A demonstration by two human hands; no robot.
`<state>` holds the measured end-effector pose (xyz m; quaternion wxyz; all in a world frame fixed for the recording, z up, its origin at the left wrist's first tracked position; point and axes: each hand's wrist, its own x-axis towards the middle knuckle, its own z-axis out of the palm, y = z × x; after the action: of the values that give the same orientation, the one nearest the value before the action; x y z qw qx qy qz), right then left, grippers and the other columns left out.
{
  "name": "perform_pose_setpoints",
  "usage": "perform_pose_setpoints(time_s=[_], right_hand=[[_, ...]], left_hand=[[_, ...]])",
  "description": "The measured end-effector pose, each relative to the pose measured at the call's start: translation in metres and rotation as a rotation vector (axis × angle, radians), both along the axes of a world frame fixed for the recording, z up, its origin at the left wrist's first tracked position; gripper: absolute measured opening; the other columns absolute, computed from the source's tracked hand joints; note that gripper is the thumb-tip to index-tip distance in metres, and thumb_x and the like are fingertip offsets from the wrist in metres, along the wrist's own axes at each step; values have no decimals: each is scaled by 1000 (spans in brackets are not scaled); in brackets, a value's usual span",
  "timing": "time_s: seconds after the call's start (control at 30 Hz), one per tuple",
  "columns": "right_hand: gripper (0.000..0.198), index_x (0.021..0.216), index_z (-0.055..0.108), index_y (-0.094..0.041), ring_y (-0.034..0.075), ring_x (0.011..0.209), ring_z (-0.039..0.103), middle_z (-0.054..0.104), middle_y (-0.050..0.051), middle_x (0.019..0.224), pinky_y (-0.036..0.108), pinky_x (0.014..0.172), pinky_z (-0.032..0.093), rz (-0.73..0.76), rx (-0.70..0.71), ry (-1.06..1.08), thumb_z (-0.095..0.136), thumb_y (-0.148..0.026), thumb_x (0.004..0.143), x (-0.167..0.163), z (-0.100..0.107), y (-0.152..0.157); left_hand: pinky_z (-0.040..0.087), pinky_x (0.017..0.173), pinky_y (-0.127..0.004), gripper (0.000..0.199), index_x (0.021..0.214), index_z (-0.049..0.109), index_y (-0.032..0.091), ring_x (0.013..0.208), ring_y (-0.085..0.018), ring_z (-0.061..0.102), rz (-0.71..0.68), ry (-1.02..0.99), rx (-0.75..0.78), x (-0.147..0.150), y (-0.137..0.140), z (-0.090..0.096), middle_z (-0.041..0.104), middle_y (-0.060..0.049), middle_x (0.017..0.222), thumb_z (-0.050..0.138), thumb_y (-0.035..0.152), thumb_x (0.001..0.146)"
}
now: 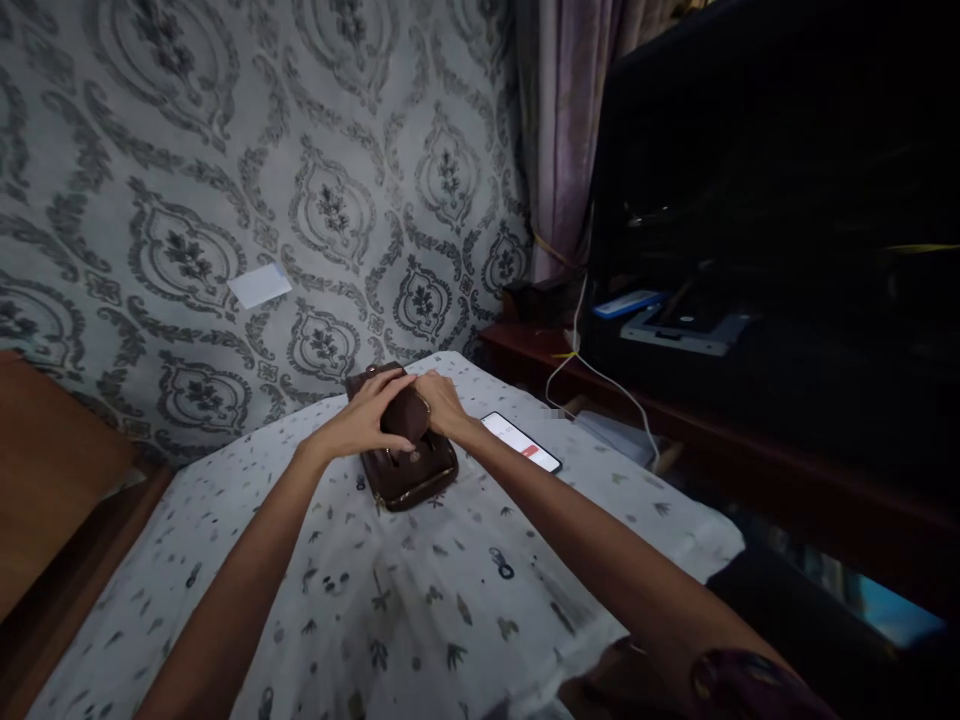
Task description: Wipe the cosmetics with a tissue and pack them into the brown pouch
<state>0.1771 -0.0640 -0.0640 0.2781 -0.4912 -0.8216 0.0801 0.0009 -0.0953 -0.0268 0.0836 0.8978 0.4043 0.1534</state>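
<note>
A small dark brown leather bag (411,485) with a gold-coloured zipper lies on the patterned white cloth (405,600). My left hand (364,412) reaches over it from the left, thumb and fingers curved around a rounded brown part near its middle. On the other side, my right hand (442,402) has its fingers curled closed at the edge of that same part, by a thin gold line. Its fingertips are partly hidden, so the exact spot it pinches cannot be made out. Close to my right forearm lies a phone (525,445) with its screen lit.
The cloth-covered surface meets a wall with grey patterned wallpaper (330,200). To the right stand a large dark screen (772,180) and a dark red shelf (525,345). A white cable (619,390) hangs there. An orange-brown wooden panel (60,470) is at left.
</note>
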Motion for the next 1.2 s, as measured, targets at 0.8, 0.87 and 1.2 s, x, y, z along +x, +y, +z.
perform_pose_setpoints(time_s=[0.8, 0.87, 1.2], right_hand=[[31, 103, 72, -15, 34, 115, 57, 73, 18, 107, 55, 106, 26, -47, 70, -333, 44, -24, 95, -25, 20, -2], [28, 104, 73, -13, 36, 119, 56, 72, 20, 111, 58, 107, 25, -26, 47, -392, 50, -23, 91, -32, 22, 3], [46, 137, 57, -16, 41, 129, 50, 58, 21, 138, 71, 106, 24, -115, -92, -439, 50, -23, 92, -67, 6, 32]], left_hand=[[47, 76, -28, 28, 86, 65, 14, 78, -20, 60, 269, -361, 85, 0, 20, 19, 66, -1, 79, 44, 32, 90], [46, 71, -28, 27, 79, 63, 15, 74, -19, 59, 283, -350, 68, -1, 24, 21, 63, 0, 73, 45, 33, 89], [49, 86, -31, 32, 106, 69, 15, 92, -23, 64, 164, -341, 47, 0, 20, 19, 73, -4, 95, 45, 30, 90]])
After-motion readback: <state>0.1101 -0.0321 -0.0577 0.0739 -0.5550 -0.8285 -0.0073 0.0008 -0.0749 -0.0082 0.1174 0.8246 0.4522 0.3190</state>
